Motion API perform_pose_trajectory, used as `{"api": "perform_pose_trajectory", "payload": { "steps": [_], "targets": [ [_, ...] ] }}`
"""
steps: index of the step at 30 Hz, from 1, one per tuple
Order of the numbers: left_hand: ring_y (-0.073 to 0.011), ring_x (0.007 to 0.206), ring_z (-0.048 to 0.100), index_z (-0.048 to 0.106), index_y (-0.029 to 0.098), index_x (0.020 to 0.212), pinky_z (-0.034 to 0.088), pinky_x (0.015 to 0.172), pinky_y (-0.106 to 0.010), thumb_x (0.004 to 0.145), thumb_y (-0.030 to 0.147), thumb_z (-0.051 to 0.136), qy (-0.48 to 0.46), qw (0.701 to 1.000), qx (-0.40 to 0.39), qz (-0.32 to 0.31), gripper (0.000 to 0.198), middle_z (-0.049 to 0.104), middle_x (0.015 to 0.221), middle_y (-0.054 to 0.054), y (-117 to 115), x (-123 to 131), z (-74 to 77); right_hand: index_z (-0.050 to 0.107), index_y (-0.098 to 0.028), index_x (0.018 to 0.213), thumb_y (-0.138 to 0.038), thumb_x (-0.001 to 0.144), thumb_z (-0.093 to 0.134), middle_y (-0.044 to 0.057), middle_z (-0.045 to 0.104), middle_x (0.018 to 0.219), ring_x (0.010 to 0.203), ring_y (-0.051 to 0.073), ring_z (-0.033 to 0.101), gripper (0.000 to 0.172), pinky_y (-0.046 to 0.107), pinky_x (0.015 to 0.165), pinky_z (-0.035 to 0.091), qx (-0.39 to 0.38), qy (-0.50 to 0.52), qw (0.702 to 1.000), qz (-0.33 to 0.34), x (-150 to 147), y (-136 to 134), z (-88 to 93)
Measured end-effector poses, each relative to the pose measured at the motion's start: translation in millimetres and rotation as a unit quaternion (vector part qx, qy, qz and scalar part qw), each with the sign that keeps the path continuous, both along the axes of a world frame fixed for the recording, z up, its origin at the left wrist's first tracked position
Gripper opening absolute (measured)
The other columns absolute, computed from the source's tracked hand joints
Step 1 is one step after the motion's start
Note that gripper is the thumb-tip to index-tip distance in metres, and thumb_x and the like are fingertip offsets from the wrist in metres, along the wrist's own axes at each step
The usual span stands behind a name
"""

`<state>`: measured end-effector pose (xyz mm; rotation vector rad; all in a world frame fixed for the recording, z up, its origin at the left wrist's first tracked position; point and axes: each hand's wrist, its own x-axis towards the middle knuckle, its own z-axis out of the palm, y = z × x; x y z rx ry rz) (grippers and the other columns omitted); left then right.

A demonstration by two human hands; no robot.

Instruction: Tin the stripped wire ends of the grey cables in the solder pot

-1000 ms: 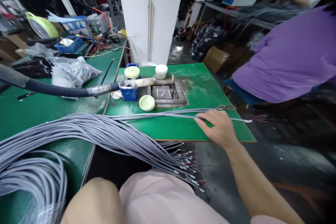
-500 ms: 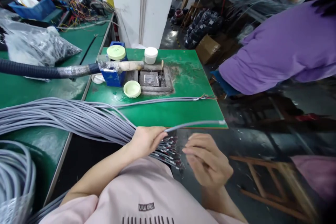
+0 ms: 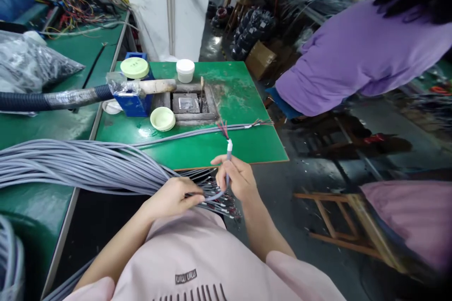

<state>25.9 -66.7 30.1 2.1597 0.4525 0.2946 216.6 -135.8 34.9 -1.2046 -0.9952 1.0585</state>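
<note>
Head view: right hand (image 3: 236, 179) grips one grey cable (image 3: 228, 157) upright; left hand (image 3: 174, 197) pinches the bundle (image 3: 88, 167).

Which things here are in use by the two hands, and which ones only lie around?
In hand:
- single grey cable, held upright by the right hand
- grey cable bundle, gripped by the left hand

Lying about:
- loose cables on the green board
- white jar
- pale green lid
- blue box
- black hose
- plastic bag
</note>
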Motion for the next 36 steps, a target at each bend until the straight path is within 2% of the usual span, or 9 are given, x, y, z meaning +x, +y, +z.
{"api": "perform_pose_trajectory", "payload": {
  "steps": [3,5,7,11,15,21,26,32,36],
  "targets": [
    [-0.0156,0.079,0.066,0.072,0.018,0.094,0.049,0.075,-0.026,0.088,0.034,0.058,-0.085,0.981,-0.119,0.130,0.022,0.073,0.088,-0.006,8.3,-4.5,6.5,0.061,-0.017,0.089,-0.046,0.094,0.045,-0.006,0.049,0.041,0.035,0.009,0.041,0.033,0.022,0.040,0.033,-0.042,-0.036,0.996,0.073,-7.7,-1.2,0.6],
    [-0.0145,0.074,0.064,0.072,0.017,0.087,0.049,0.071,-0.025,0.083,0.035,0.065,-0.151,0.941,-0.192,0.235,0.020,0.072,0.081,-0.005,12.1,-4.4,8.2,0.060,-0.017,0.087,-0.046,0.094,0.044,-0.007,0.048,0.040,0.035,0.009,0.040,0.035,0.022,0.039,0.032,-0.062,-0.056,0.992,0.090,-13.3,-0.8,1.0],
    [-0.0123,0.066,0.062,0.072,0.016,0.083,0.049,0.064,-0.023,0.076,0.035,0.071,-0.215,0.890,-0.260,0.306,0.020,0.070,0.073,-0.003,14.3,-1.4,9.3,0.060,-0.017,0.086,-0.047,0.094,0.043,-0.007,0.047,0.040,0.035,0.008,0.038,0.035,0.021,0.039,0.031,-0.074,-0.073,0.990,0.098,-18.9,0.0,1.6],
    [-0.0097,0.061,0.059,0.070,0.016,0.077,0.048,0.059,-0.021,0.064,0.032,0.080,-0.304,0.809,-0.352,0.359,0.024,0.067,0.067,0.000,16.3,9.1,12.1,0.059,-0.017,0.085,-0.047,0.094,0.041,-0.007,0.047,0.040,0.035,0.008,0.039,0.036,0.021,0.043,0.034,-0.077,-0.105,0.985,0.110,-26.9,1.3,3.1],
    [-0.0069,0.058,0.057,0.068,0.015,0.078,0.047,0.059,-0.018,0.058,0.029,0.083,-0.339,0.768,-0.415,0.351,0.028,0.066,0.064,0.002,18.4,18.2,13.9,0.057,-0.017,0.084,-0.047,0.095,0.041,-0.007,0.047,0.042,0.036,0.007,0.039,0.036,0.021,0.043,0.033,-0.079,-0.123,0.983,0.114,-30.1,1.3,4.4],
    [-0.0073,0.053,0.056,0.063,0.015,0.076,0.045,0.054,-0.018,0.063,0.036,0.080,-0.374,0.733,-0.442,0.357,0.029,0.067,0.063,0.000,19.5,27.0,18.3,0.058,-0.017,0.085,-0.046,0.095,0.040,-0.007,0.047,0.043,0.037,0.007,0.038,0.036,0.021,0.043,0.033,-0.077,-0.138,0.979,0.126,-31.6,1.7,3.3],
    [-0.0063,0.051,0.055,0.063,0.015,0.074,0.042,0.051,-0.017,0.066,0.036,0.078,-0.391,0.719,-0.453,0.355,0.027,0.068,0.061,0.000,18.0,29.6,17.9,0.059,-0.017,0.087,-0.043,0.096,0.039,-0.007,0.047,0.044,0.038,0.007,0.039,0.034,0.021,0.044,0.034,-0.074,-0.143,0.978,0.132,-31.4,-0.7,-0.1],
    [-0.0080,0.056,0.059,0.063,0.015,0.073,0.046,0.057,-0.019,0.067,0.038,0.078,-0.384,0.745,-0.402,0.369,0.028,0.067,0.062,0.001,13.0,30.2,15.4,0.062,-0.016,0.101,-0.040,0.089,0.050,-0.003,0.056,0.057,0.046,0.009,0.049,0.030,0.022,0.047,0.041,-0.051,-0.143,0.983,0.099,-28.3,12.7,6.7],
    [-0.0090,0.054,0.058,0.061,0.015,0.071,0.047,0.055,-0.021,0.066,0.045,0.078,-0.372,0.766,-0.382,0.357,0.035,0.065,0.060,0.001,6.3,31.9,13.3,0.067,-0.016,0.100,-0.038,0.084,0.057,-0.005,0.053,0.053,0.045,0.009,0.048,0.030,0.022,0.046,0.041,-0.025,-0.190,0.978,0.089,-27.7,33.3,20.5]
  ]
}}
